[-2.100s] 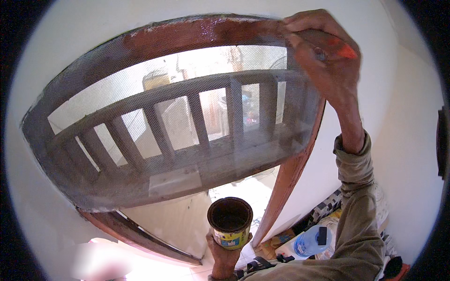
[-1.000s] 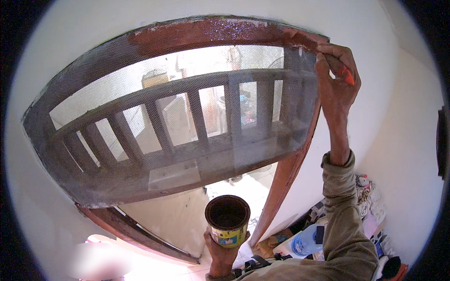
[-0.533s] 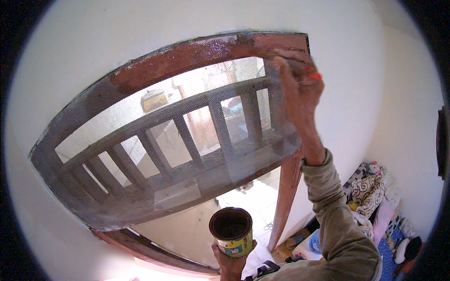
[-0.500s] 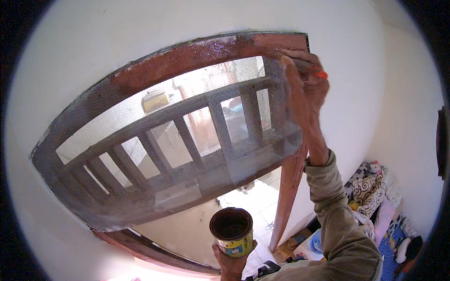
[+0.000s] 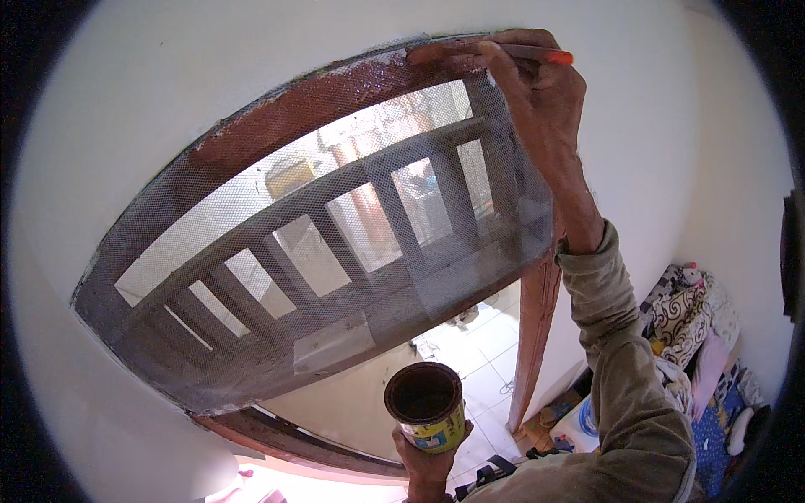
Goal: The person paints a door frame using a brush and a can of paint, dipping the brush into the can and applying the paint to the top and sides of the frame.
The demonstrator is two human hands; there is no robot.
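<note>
My right hand (image 5: 545, 92) is raised at the top right corner of a wooden frame (image 5: 277, 121), its fingers closed on a paintbrush with an orange handle end (image 5: 558, 57). Its bristles are hard to make out against the frame's reddish-brown upper rail. Part of that rail has a wet shine. Grey mesh (image 5: 394, 277) covers the slatted opening below. Low in the middle, my left hand (image 5: 423, 465) wraps round a paint can (image 5: 432, 436) with a yellow-green label. The can is upright and uncovered, dark brown inside.
White wall (image 5: 210, 50) borders the frame. A reddish-brown post (image 5: 537, 335) runs down below its right end, beside a tiled floor (image 5: 486, 360). Heaped cloths (image 5: 683, 318) and a white container with a blue top (image 5: 583, 423) lie at the lower right.
My right hand has moved up with the paintbrush along the frame's top right. The view has shifted a little, and my left hand still holds the paint can.
</note>
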